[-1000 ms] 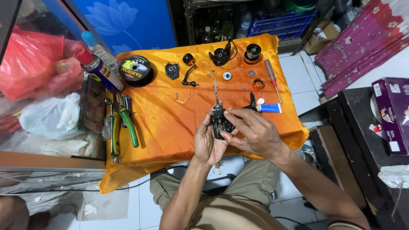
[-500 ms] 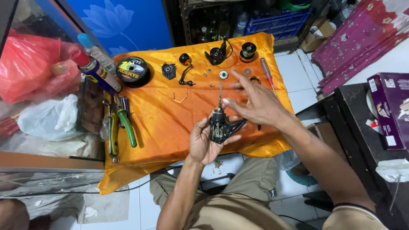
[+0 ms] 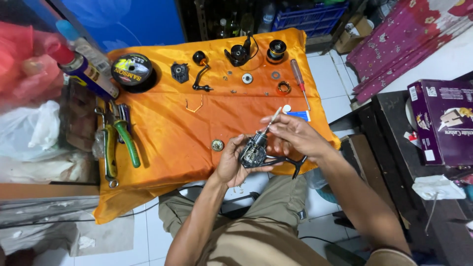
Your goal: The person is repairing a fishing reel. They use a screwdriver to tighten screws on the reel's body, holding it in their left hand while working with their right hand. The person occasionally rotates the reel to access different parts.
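My left hand (image 3: 229, 165) grips a black fishing reel body (image 3: 253, 151) over the near edge of an orange cloth (image 3: 167, 123). My right hand (image 3: 290, 134) holds a thin light-coloured stick (image 3: 272, 118) with its tip at the top of the reel body. The reel's black foot (image 3: 290, 161) sticks out to the right under my right hand. A small round brass part (image 3: 217, 145) lies on the cloth just left of my left hand.
Loose reel parts lie along the cloth's far side: a black crank handle (image 3: 201, 74), a spool (image 3: 276, 50), washers, a red-handled screwdriver (image 3: 298, 76). A line spool (image 3: 132, 69), spray cans (image 3: 86, 69) and green-handled pliers (image 3: 120, 143) are at left. A purple box (image 3: 441, 120) sits at right.
My right hand reached out over the cloth, then came back to the reel body holding the thin stick. The left hand kept hold of the reel body throughout.
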